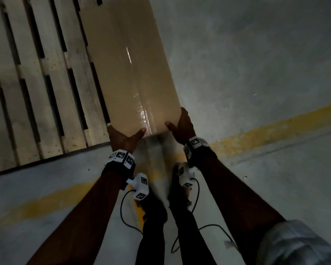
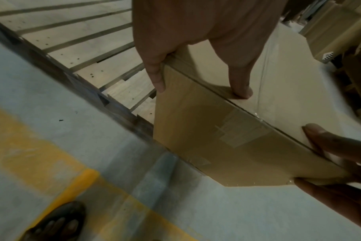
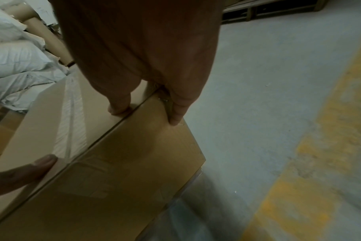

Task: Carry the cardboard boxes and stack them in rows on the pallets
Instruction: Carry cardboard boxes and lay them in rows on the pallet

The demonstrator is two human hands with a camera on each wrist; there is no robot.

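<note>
a long tan cardboard box [image 1: 130, 66], sealed with clear tape, is held at its near end in the centre of the frame. its left corner is gripped by the left hand [image 1: 123, 139], its right corner by the right hand [image 1: 183, 125], thumbs on top. it overlaps the pale slatted wooden pallet [image 1: 33, 83] at upper left, above the grey concrete floor [image 1: 256, 64].

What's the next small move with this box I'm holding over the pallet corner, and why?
Probably ease the cardboard box leftward and down onto the pallet. Both the left hand and right hand grip its near end, and its right side looks to overhang the bare floor.
</note>
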